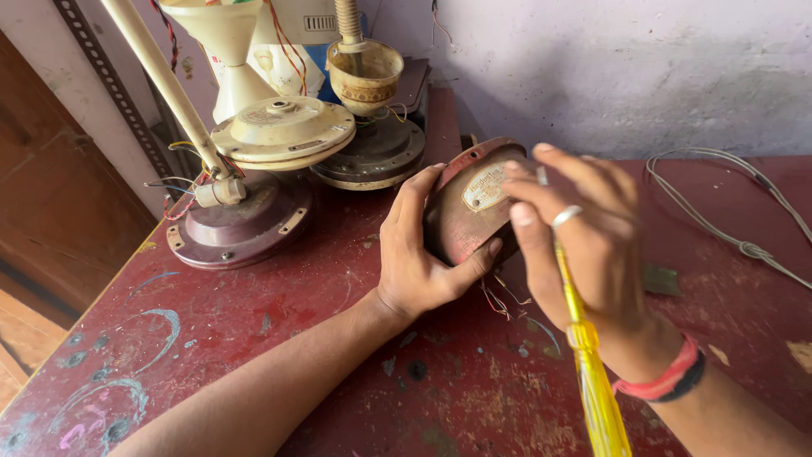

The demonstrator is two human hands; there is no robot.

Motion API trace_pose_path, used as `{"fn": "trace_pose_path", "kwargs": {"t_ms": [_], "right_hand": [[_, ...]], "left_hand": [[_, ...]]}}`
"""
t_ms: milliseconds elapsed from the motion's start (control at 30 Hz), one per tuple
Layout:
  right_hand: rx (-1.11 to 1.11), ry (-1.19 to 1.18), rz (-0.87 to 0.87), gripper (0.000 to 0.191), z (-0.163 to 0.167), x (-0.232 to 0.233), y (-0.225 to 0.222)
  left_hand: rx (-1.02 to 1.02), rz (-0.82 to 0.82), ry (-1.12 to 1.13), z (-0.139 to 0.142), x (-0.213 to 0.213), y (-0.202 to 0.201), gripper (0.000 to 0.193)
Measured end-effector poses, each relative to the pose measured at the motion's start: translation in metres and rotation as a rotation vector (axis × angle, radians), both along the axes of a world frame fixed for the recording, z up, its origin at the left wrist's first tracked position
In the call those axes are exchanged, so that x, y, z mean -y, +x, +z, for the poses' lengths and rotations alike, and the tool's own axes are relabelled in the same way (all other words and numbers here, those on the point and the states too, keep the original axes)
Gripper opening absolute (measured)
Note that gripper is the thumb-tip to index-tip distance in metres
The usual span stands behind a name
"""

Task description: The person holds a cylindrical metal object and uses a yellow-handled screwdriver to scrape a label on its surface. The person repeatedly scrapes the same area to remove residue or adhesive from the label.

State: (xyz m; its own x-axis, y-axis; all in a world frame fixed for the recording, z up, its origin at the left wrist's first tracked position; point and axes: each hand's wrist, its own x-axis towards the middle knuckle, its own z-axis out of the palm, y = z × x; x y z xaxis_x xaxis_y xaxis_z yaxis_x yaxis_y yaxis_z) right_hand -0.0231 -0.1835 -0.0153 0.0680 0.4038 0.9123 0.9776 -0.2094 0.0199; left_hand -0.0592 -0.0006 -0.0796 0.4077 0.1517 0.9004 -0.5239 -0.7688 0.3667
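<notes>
Screwdriver (pixel 592 372) first, nearest to me: its yellow see-through handle runs from the bottom edge up into my right hand (pixel 584 228), which is clenched around the shaft, ring on one finger, a red and black band at the wrist. I cannot see the tip; it is hidden behind my fingers, close against the motor housing (pixel 465 211). My left hand (pixel 423 245) grips that housing from the left side, thumb underneath, fingers curled over its top edge. The housing is a dull red, rounded metal piece with a small oval cream plate on its face, tilted up on edge on the table (pixel 254 355), between my two hands near the middle of the view. A few thin loose wires (pixel 499 296) trail out from under it onto the worn red tabletop, which is scratched and spotted with blue and pink paint.

Farther back on the left stands a maroon fan base (pixel 245 224) with a cream disc-shaped motor (pixel 283 131) resting above it and a cream rod (pixel 165 85) leaning across. Just beside it to the right sits a darker round fan motor (pixel 372 152) with a cream cup-shaped cover (pixel 365 76) on its stem. At far right a grey cable (pixel 727 220) lies looped on the table, below the whitewashed wall (pixel 609 68).
</notes>
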Motion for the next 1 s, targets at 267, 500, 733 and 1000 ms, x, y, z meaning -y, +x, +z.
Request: {"fn": "trace_pose_path", "kwargs": {"t_ms": [267,500,733,1000], "right_hand": [[0.061,0.049,0.032,0.024,0.007,0.003,0.005],[0.081,-0.104,0.187,0.021,0.0,-0.001,0.007],[-0.593,0.157,0.474,0.035,0.011,0.031,0.039],[-0.858,0.264,0.6,0.007,0.011,0.045,0.072]], "left_hand": [[0.029,-0.008,0.012,-0.001,0.003,0.001,0.088],[0.061,-0.049,0.021,0.002,0.003,0.001,0.088],[0.068,-0.04,0.05,0.005,0.012,-0.003,0.085],[0.074,-0.045,0.117,0.007,0.016,-0.009,0.085]]}}
